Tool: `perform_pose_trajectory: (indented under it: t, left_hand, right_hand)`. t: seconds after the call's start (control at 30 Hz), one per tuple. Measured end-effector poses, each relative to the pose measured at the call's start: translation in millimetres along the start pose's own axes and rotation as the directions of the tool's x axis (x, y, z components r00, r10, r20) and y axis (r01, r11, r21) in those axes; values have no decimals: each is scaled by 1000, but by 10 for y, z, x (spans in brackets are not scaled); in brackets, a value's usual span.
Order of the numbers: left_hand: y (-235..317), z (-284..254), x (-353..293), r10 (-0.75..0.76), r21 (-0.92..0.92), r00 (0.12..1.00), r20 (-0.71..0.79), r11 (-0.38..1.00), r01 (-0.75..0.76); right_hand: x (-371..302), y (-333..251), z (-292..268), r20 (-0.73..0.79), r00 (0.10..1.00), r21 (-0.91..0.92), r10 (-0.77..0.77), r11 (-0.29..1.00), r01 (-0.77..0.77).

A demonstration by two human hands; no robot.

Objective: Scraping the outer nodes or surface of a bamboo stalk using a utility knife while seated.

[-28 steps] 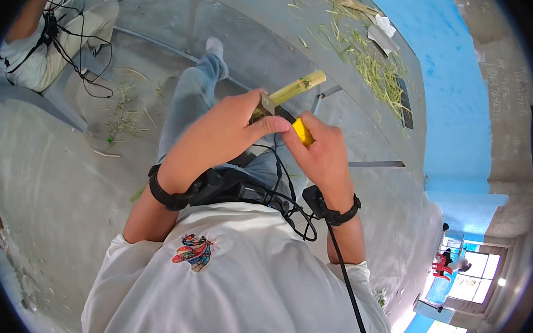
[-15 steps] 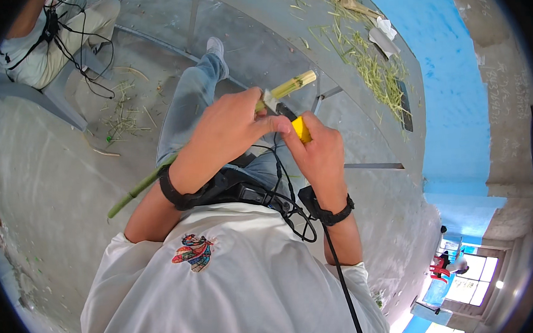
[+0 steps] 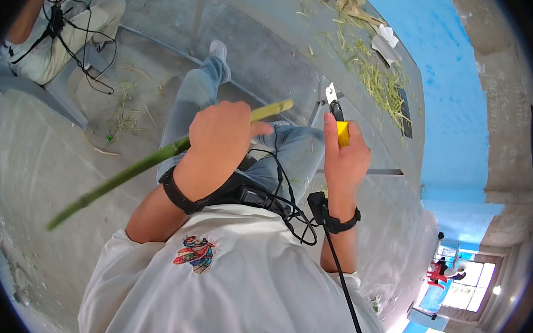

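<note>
My left hand [image 3: 221,136] is closed around a slender green bamboo stick [image 3: 123,172]. The stick slants from the lower left up to the right, and its pale, peeled end juts out beyond my fingers. A utility knife [image 3: 343,134] with a yellow and black handle is gripped in my right hand [image 3: 348,160]. Its blade points up and away from me, apart from the stick. Both hands are in front of my body, above my lap.
Green shavings [image 3: 383,92] and crumpled white paper [image 3: 386,35] lie on the grey table [image 3: 309,72] at the right. More shavings [image 3: 123,117] litter the floor. Another person [image 3: 66,41] sits on a grey chair [image 3: 55,97] at upper left. Black cables [image 3: 289,195] hang by my waist.
My hands have moved apart: the right has swung the knife off the stick, rightward, blade now upward. The stick has shifted in my left hand, with more of its length showing at lower left.
</note>
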State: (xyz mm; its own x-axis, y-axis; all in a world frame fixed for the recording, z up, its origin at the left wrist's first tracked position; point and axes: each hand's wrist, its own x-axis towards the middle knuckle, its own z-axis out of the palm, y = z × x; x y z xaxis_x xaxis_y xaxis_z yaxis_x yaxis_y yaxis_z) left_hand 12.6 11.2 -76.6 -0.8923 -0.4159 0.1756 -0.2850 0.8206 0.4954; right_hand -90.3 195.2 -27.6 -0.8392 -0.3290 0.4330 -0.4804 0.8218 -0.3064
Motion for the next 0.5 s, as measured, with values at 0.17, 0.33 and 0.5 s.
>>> perform_pose_trajectory:
  t: [0.17, 0.33, 0.5]
  left_hand:
    - [131, -105, 71, 36, -166, 993, -116, 985, -55]
    - [87, -187, 75, 54, -346, 999, -1, 937, -51]
    - [46, -228, 118, 114, -527, 980, 163, 850, -11]
  right_hand:
    - [-19, -160, -46, 145, 989, 259, 8, 965, -46]
    - [-74, -180, -5, 304, 951, 352, -52, 934, -61]
    - [-132, -188, 87, 307, 936, 354, -171, 934, 55]
